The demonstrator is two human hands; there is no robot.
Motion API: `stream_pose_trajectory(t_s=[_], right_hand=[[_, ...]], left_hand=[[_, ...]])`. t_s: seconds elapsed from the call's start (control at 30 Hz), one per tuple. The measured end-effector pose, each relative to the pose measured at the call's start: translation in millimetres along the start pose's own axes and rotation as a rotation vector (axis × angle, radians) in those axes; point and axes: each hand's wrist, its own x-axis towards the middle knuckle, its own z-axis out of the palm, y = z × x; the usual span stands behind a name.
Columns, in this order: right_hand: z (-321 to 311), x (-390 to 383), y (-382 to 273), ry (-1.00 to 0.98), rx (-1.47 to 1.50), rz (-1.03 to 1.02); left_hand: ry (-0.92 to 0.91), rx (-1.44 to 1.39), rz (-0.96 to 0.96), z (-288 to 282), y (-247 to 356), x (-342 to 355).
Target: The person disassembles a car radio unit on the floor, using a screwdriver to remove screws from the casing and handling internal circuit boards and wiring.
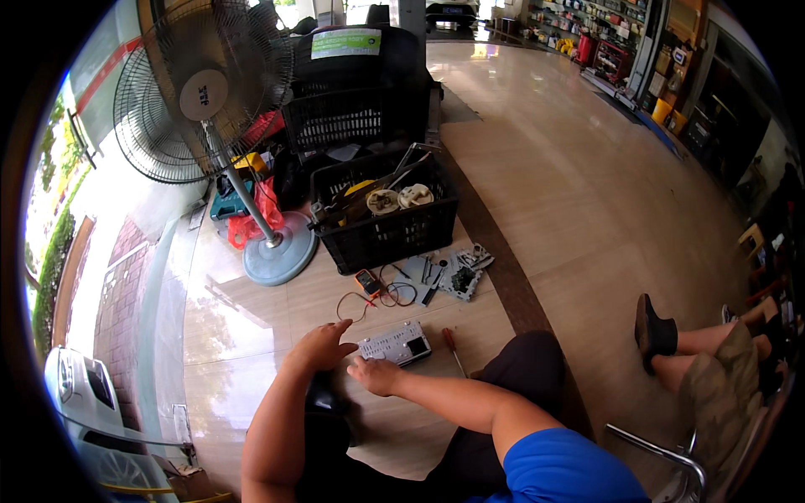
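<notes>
A flat silver metal case [387, 344] with slots and a dark square on its top lies on the tiled floor in front of me. Just left of it is my left hand [322, 346], its fingers stretched out and the thumb apart, with nothing seen in it. My right hand [376, 376] is at the case's near left corner, fingers curled together; whether they grip the case or something small is hidden. A screwdriver [454, 348] with a red handle rests right of the case. Beyond it lie an orange and black multimeter [367, 282] with its leads and several loose metal parts [461, 277].
A black plastic crate [386, 237] full of parts stands ahead, beside a standing fan [281, 247] and a red plastic bag [262, 214]. On the right another person's shoe [653, 334] and legs show near a chrome chair frame [658, 453]. Glass runs along the left.
</notes>
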Motion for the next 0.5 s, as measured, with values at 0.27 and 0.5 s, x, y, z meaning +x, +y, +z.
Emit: stream_pose_trajectory(t_s=[0.27, 0.5], right_hand=[[2, -3, 0, 0.043, -0.076, 0.024], [-6, 0, -2, -0.048, -0.127, 0.074]], left_hand=[[-0.012, -0.003, 0.008, 3, 5, 11], [-0.017, 0.012, 0.012, 8, 7, 10]])
